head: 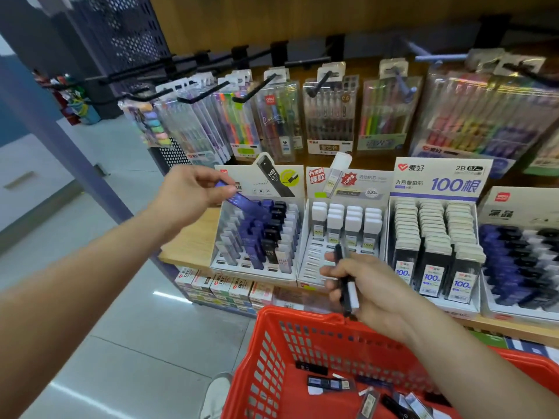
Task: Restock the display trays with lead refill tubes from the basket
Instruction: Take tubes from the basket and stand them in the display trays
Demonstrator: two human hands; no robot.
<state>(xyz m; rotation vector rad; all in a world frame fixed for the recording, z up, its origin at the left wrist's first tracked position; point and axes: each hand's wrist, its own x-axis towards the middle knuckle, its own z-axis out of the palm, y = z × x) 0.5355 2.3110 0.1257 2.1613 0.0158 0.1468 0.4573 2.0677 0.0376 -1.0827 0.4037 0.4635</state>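
Note:
My left hand [189, 193] pinches a purple lead refill tube [234, 197] and holds it slanted over the back left of the leftmost display tray [239, 265], which holds purple, black and pale tubes. My right hand [367, 290] grips a small bunch of black and white-capped refill tubes [347, 285] just above the rim of the red basket [272, 358]. More tubes [329, 383] lie loose on the basket's bottom. The second tray [311, 269] has white-capped tubes at the back and bare slots in front.
Two more trays [435, 243] to the right are packed with tubes. Blister packs of pens [328, 116] hang on black hooks above the wooden shelf [187, 243]. Small boxes [217, 287] sit on a lower shelf. Tiled floor lies to the left.

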